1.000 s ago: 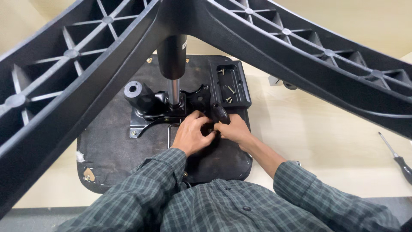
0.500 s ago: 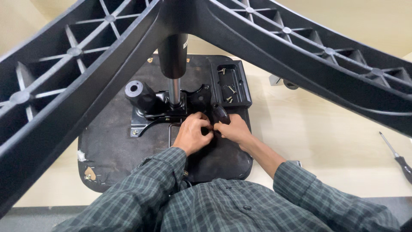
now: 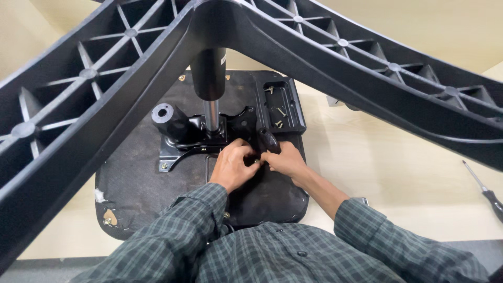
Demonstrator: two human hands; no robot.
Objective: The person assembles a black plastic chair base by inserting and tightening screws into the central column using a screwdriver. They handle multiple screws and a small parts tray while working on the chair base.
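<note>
My left hand (image 3: 237, 166) and my right hand (image 3: 282, 160) meet over the underside of an upturned office chair seat (image 3: 136, 183), a flat black panel with rounded corners lying on the pale wooden surface (image 3: 377, 173). Both hands are curled in tight, fingertips together at one spot just below the black metal tilt mechanism (image 3: 194, 137) bolted to the seat. My left fingers are bent narrow around something small between them; I think it is a screw or a fitting, but my knuckles hide it and I cannot tell what it is. My right hand is closed in a pinch against the same spot, its thumb touching the short black lever handle (image 3: 268, 139) that sticks out of the mechanism's right side.

The chair's steel gas-lift column (image 3: 211, 112) rises from the middle of the mechanism toward me, widening into a black sleeve (image 3: 208, 73). From its top the black ribbed plastic legs of the star base (image 3: 84, 84) spread left and right across the upper view. A stubby black cylindrical knob (image 3: 168, 118) stands on the mechanism's left side. Beside the mechanism, on the right of the seat, sits a black rectangular plastic tray (image 3: 299, 112) holding loose screws (image 3: 281, 111). A black-handled screwdriver (image 3: 486, 191) lies well apart on the surface at far right.
</note>
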